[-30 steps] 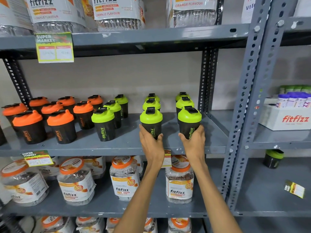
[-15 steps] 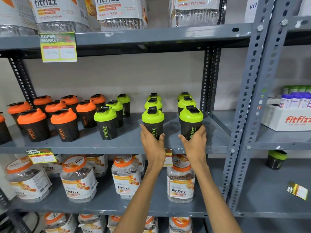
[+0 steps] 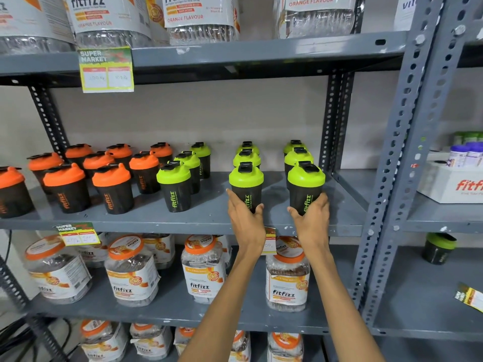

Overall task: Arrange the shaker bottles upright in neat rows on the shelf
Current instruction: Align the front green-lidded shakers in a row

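Head view: two hands hold the front bottles of the two right rows on the shelf (image 3: 209, 218).

The left hand (image 3: 245, 220) is closed around the base of one green-lidded shaker bottle (image 3: 246, 184), and the right hand (image 3: 311, 218) is closed around the base of another one (image 3: 305, 186) — both bottles stand upright on the shelf, each in front of two more green ones in a straight line. To the left, a third green row (image 3: 183, 176) is also straight, and the orange-lidded bottles (image 3: 86, 176) stand upright, but their rows look looser. I judge the task nearly finished: the green rows are done, and perhaps the orange side needs tidying. One more green-lidded bottle (image 3: 439, 248) stands alone on the lower shelf at the right — maybe it belongs here.
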`<action>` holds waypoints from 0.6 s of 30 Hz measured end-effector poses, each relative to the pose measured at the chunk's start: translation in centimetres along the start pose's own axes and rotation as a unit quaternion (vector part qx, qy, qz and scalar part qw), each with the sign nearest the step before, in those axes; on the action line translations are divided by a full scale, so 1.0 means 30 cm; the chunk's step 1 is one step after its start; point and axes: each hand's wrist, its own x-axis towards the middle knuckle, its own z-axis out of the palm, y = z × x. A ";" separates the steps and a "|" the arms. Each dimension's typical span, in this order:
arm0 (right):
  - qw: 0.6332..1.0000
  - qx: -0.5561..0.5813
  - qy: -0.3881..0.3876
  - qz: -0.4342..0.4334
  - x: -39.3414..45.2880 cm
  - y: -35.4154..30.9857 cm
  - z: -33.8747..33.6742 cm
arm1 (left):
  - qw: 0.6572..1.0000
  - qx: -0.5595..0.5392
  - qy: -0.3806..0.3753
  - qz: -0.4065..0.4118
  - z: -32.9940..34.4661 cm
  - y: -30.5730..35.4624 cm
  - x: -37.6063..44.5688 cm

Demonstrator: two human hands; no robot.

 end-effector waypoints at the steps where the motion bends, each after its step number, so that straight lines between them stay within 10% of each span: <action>1: 1.000 0.001 -0.001 0.002 0.000 0.001 0.001 | 1.000 0.001 -0.002 -0.001 0.002 -0.002 0.001; 18: 0.981 0.144 0.065 -0.112 -0.408 -0.220 0.173 | 0.989 -0.021 0.081 0.120 -0.458 -0.280 -0.007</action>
